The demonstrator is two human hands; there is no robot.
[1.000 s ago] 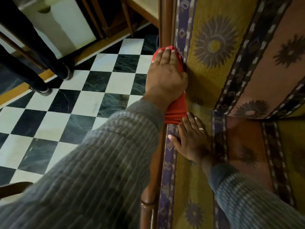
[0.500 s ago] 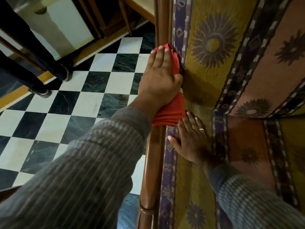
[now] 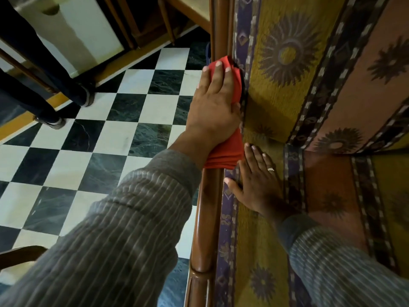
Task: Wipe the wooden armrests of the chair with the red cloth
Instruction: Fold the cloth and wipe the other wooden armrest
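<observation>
The red cloth [image 3: 225,154] lies folded along the brown wooden armrest [image 3: 204,229], which runs from the bottom middle up the frame. My left hand [image 3: 213,103] presses down on the cloth, fingers stretched forward along the rail and thumb against the cushion side. Cloth shows past my fingertips and behind my wrist. My right hand [image 3: 256,185] rests flat, fingers spread, on the patterned seat cushion [image 3: 261,251] just beside the armrest and right below the cloth's near end. A ring sits on one finger.
A black-and-white checkered floor [image 3: 106,138] lies left of the chair. A person's dark trouser legs and shoes [image 3: 84,96] stand at the upper left. Wooden furniture legs [image 3: 164,21] are at the top. The chair's patterned backrest [image 3: 332,63] rises on the right.
My left forearm has swung to the left, uncovering more of the armrest below the cloth. The hand and cloth have barely shifted along the rail. My right hand has stayed put.
</observation>
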